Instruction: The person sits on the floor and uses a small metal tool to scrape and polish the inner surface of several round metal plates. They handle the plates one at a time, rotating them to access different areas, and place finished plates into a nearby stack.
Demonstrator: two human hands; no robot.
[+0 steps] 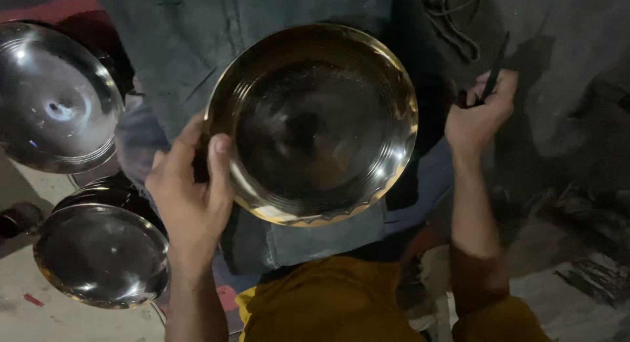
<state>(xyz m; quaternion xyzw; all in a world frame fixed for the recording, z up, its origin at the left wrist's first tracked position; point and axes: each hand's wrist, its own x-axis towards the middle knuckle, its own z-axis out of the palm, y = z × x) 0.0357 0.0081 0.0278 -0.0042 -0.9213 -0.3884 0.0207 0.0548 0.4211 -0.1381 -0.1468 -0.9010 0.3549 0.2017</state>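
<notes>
My left hand (190, 184) grips the left rim of a large shiny brass-coloured metal bowl (315, 122), thumb over the edge, holding it tilted so its ringed inside faces me. The bowl's lower rim has a scalloped edge. My right hand (479, 112) is to the right of the bowl, apart from it, closed around a thin dark stick-like tool (495, 69) that points up and away. Below the bowl lie my lap, a grey-blue cloth (308, 240) and mustard-yellow clothing.
A shiny steel bowl (56, 99) stands at the upper left, and another one (102, 253) sits on a stack at the lower left. A dark cord (453, 27) lies on the grey floor at the top right. Dark debris lies at the right.
</notes>
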